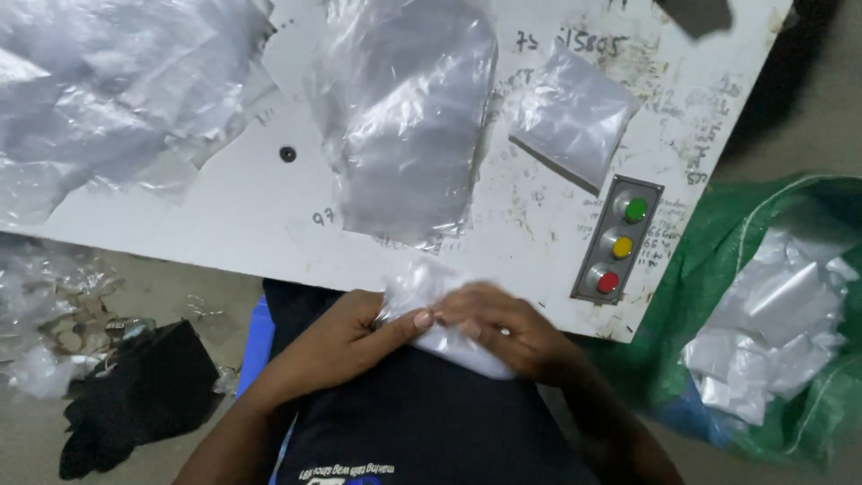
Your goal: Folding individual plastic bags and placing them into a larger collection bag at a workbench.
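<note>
Clear, crinkly plastic bag (431, 310), judged featherlight, limp and slippery so best pinched at its edges, sits bunched between the left hand (346, 337) and right hand (503, 328), both closed on it, just below the white table (242, 202).

— Desk: where is there room on the white table (242, 207)?

— Field: A bare strip runs along its near edge, left of centre. A stack of clear bags (409, 117) blocks the middle, a plastic heap (99, 90) the far left, a small packet (575, 112) and three-button panel (620, 241) the right.
</note>
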